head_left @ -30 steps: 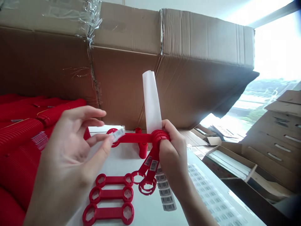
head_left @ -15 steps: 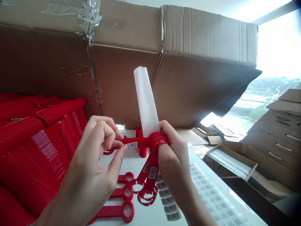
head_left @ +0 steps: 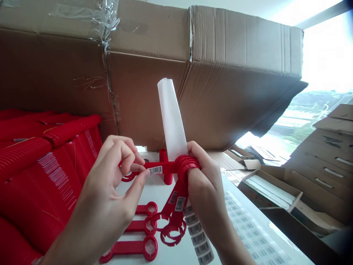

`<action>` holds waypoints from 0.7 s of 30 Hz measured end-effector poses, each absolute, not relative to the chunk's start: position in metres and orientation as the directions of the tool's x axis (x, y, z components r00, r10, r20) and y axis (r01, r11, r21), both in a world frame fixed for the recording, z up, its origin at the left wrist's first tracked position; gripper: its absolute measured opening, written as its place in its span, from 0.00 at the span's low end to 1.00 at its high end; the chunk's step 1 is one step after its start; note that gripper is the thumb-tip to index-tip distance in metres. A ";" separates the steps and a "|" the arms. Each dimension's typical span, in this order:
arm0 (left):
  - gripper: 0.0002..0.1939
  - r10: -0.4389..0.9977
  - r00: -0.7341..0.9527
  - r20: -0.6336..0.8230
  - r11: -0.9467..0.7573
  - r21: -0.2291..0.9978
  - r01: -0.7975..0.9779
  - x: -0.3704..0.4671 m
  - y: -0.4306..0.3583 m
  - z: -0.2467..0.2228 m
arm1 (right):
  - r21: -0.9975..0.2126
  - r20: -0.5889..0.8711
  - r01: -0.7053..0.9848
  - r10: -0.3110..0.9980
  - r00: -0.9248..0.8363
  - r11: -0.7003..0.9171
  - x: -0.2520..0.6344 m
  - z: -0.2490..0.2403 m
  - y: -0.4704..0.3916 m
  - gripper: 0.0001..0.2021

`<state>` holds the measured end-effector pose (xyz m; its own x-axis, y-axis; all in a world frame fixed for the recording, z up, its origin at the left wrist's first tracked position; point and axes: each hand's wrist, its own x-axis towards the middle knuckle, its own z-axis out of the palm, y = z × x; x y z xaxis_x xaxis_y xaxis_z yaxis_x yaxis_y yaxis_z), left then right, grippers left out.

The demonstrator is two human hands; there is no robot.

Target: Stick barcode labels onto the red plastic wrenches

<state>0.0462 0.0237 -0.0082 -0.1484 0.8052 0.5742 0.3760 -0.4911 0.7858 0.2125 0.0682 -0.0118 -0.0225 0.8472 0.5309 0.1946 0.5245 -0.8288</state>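
Several red plastic wrenches with ring ends hang fanned out from my right hand, whose fingers wrap round their stacked rings. One wrench points left and bears a small barcode label. At that label's left end, the thumb and forefinger of my left hand are pinched together at the wrench's edge. A curled white backing sheet rises behind the rings, and a strip of barcode labels hangs below my right hand. Three more red wrenches lie on the white table.
Bundled red items are piled at the left. A large cardboard box spans the back. A sheet of labels lies on the table at the right, beside open cartons. A red tube stands behind the held wrench.
The held wrenches and my right hand have shifted slightly to the right, and the hanging wrenches have swung a little lower. My left hand has hardly moved.
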 end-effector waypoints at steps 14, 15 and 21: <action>0.16 0.801 -0.156 0.578 -0.477 0.774 0.416 0.048 0.029 -0.011 | -0.808 0.555 0.209 0.831 -0.041 0.551 0.211 -0.011 0.063 0.10; 0.15 0.804 -0.170 0.570 -0.462 0.779 0.425 0.048 0.031 -0.012 | -0.801 0.561 0.217 0.826 -0.052 0.558 0.211 -0.012 0.062 0.10; 0.15 0.867 -0.293 0.404 -0.288 0.885 0.367 0.046 0.049 -0.018 | -0.758 0.572 0.336 0.818 -0.068 0.558 0.207 -0.019 0.067 0.10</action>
